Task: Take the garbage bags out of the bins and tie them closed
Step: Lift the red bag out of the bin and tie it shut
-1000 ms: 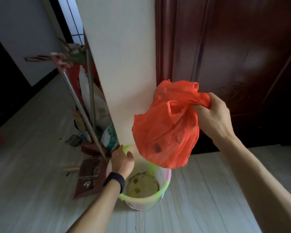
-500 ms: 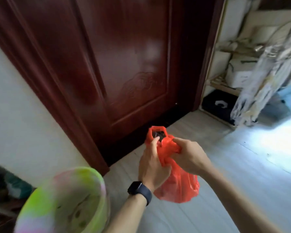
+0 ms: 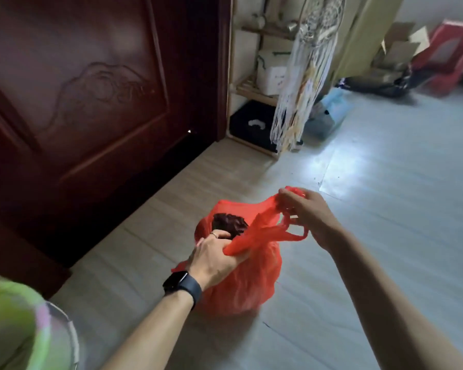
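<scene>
at the near left corner the rim of the bin (image 3: 42, 324) shows, lime green with a pale pink streak, blurred and cut off by the edge of the view. my left forearm reaches forward past it, a dark watch (image 3: 181, 285) strapped at the wrist. my left hand (image 3: 215, 259) has its grip clenched on a gathered stretch of the red garbage bag (image 3: 247, 284), bunching the plastic at the near side of the bag's mouth; a thin ring shows on one finger. the bag is out of the bin, in front of me between my two hands, its body hanging below my left fist over the pale floor (image 3: 385, 222); i cannot tell whether its bottom touches the floor. the mouth is not tied: it gapes open and a dark crumpled lump (image 3: 229, 222) of rubbish shows inside. my right hand (image 3: 306, 214) is a little further out and to the right, its grip closed around the other handle loop of the bag, pulled up and away so the red plastic stretches taut between my hands. beyond the bag stands a dark red wooden door (image 3: 91, 102) with a carved panel. to its right is a light wooden shelf (image 3: 247, 89) holding a white box, and in front of it hangs a white fringed dreamcatcher (image 3: 305, 76). far off at the right, cardboard boxes (image 3: 401, 46) and a red stool (image 3: 449, 60) sit by the wall.
</scene>
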